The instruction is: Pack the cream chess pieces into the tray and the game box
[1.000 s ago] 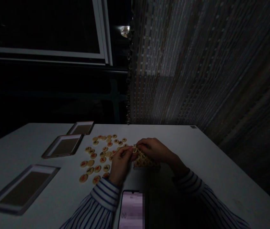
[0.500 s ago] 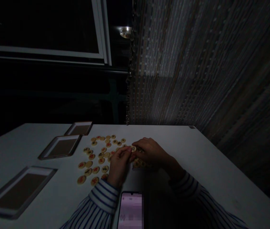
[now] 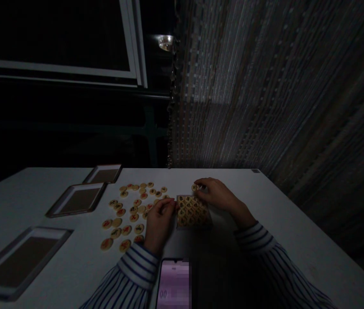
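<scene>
My right hand (image 3: 215, 193) pinches a round Chinese chess piece (image 3: 195, 187) with a dark character, raised by the far edge of a square box (image 3: 194, 228). Rows of similar pieces with dark characters fill that box. At the box's left side is my left hand (image 3: 160, 221), its thumb and fingertips pressed together; whether anything is between them is too dark to tell. Loose pieces (image 3: 126, 230) lie spread on the table to the left, some with red characters, some dark, some blank side up. My left hand and sleeve hide a few of them.
Three shallow trays with brown bottoms lie along the left: a near tray (image 3: 24, 262), a middle tray (image 3: 80, 200) and a far tray (image 3: 106, 174). A lit phone (image 3: 172, 283) lies at the front of the white table (image 3: 297, 240). A bead curtain (image 3: 220, 107) hangs behind, right.
My right hand has moved right and away from my left hand, carrying a piece to the box's far side. The box's filled top now shows. My left hand stays nearly in place.
</scene>
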`<state>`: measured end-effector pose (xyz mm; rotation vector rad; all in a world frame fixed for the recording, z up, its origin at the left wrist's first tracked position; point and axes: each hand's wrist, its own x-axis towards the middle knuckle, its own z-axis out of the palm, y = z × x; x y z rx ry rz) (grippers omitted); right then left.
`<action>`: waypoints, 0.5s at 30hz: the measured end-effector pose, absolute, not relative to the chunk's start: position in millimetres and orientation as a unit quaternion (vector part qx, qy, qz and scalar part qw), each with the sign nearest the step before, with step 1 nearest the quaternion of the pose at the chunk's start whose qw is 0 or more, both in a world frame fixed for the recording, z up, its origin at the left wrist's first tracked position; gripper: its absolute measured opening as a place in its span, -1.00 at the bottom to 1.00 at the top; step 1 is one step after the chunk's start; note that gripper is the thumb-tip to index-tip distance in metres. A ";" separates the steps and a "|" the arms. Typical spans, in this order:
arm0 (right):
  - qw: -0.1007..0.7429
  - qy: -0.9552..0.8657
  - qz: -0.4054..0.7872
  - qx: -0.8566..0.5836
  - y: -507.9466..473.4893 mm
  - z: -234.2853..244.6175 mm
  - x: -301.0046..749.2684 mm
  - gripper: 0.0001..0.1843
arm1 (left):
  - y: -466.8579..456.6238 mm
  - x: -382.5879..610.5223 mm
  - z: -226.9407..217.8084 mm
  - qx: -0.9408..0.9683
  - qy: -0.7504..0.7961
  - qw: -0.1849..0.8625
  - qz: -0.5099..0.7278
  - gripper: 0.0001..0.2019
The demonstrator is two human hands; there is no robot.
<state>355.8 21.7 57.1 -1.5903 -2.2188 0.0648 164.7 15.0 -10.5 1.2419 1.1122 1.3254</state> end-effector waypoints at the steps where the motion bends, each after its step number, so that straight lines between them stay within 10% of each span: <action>1: 0.194 -0.792 0.028 -0.578 22.6 56.6 358.7 -0.64 | 14.7 163.7 -9.5 0.529 0.468 0.457 0.541 -0.77; 15: 0.051 -0.773 0.026 -0.632 26.7 42.2 377.3 -0.68 | 13.0 156.8 -16.0 0.743 0.470 0.211 0.427 -0.77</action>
